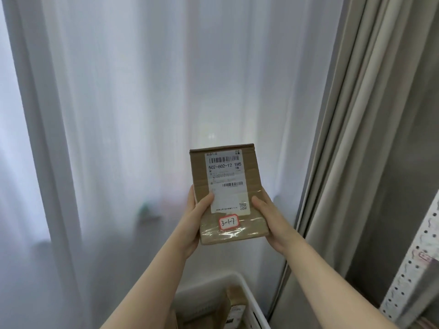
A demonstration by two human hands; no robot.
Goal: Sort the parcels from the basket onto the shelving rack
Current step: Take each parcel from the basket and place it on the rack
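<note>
White sheer curtain [118, 115] ahead, beige drape [351, 138] beside it. Left hand [194, 224] and right hand [273, 224] hold a cardboard parcel [228, 193] — thumbs clamped on its labelled face — above the basket [251, 302].

White curtain [142, 115] hangs ahead; rack upright [407, 271] stands at my right; basket [249, 298] sits low between my 2 forearms.
</note>
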